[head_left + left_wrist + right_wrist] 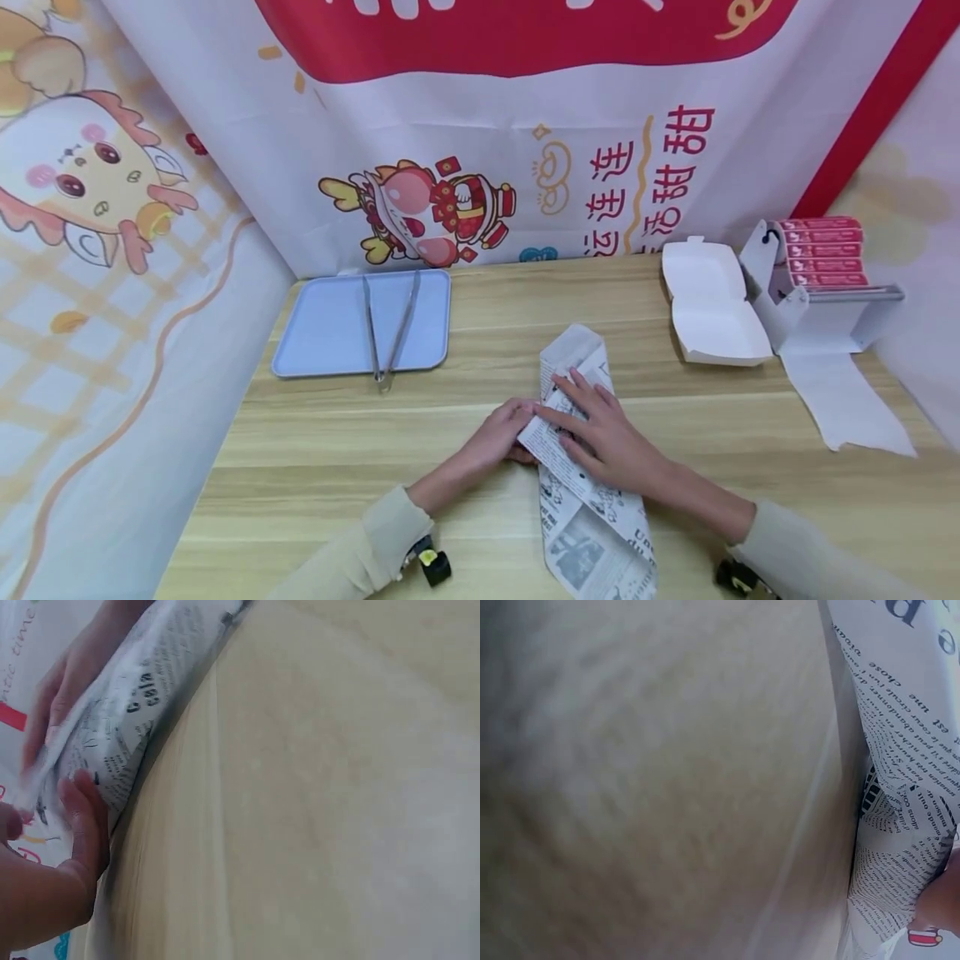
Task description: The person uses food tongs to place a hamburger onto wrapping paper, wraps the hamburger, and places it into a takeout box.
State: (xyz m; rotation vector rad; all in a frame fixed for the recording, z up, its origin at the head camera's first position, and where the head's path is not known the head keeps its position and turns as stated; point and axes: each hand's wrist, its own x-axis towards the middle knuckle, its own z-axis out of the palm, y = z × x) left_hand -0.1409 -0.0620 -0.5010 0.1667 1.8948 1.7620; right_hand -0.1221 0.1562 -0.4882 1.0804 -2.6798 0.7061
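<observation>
A sheet of newspaper-print wrapping paper point(588, 533) lies folded into a long strip on the table, a diagonal flap across its middle. At the flap's left corner my left hand point(495, 435) pinches the paper, thumb above and fingers below. The left wrist view shows the same hand point(56, 877) with its fingers at the printed paper point(124, 742). My right hand point(618, 442) rests on the flap with its fingers extended and spread. In the right wrist view, the folded paper point(900, 727) runs down the right side; what the sheet wraps is hidden.
A blue tray point(322, 333) at the back left has metal tongs point(405, 321) lying across it. At the back right stand an open white takeaway box point(716, 325) and a label dispenser point(817, 317) with a pale strip point(847, 404) trailing onto the wooden table point(300, 467).
</observation>
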